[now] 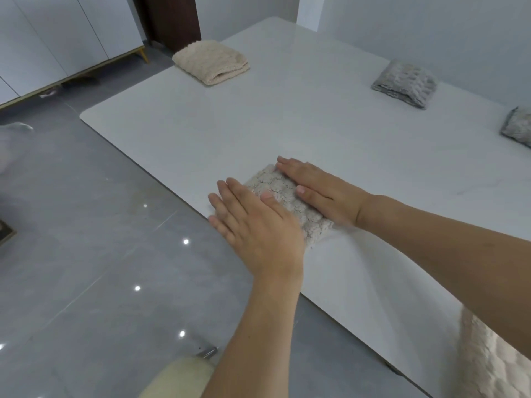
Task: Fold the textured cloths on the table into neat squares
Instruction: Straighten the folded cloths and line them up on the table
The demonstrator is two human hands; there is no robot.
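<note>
Both flat hands, left (253, 222) and right (319, 191), press beige cloth (287, 196); cream towel (211, 61), grey cloths (405, 83) lie beyond

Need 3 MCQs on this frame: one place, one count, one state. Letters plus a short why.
1. Where does the cream folded cloth lie?
A. far left corner of the table
B. on the floor
C. under the hands

2. How many grey folded cloths show at the right?
A. none
B. two
C. five

3. How are the hands on the beige cloth?
A. fists
B. pinching a corner
C. flat, fingers straight

Key: 1 A, it sits near the far left table edge. 2 B, one grey cloth whole, another cut by the frame. 3 C, left hand and right hand press flat.
</note>
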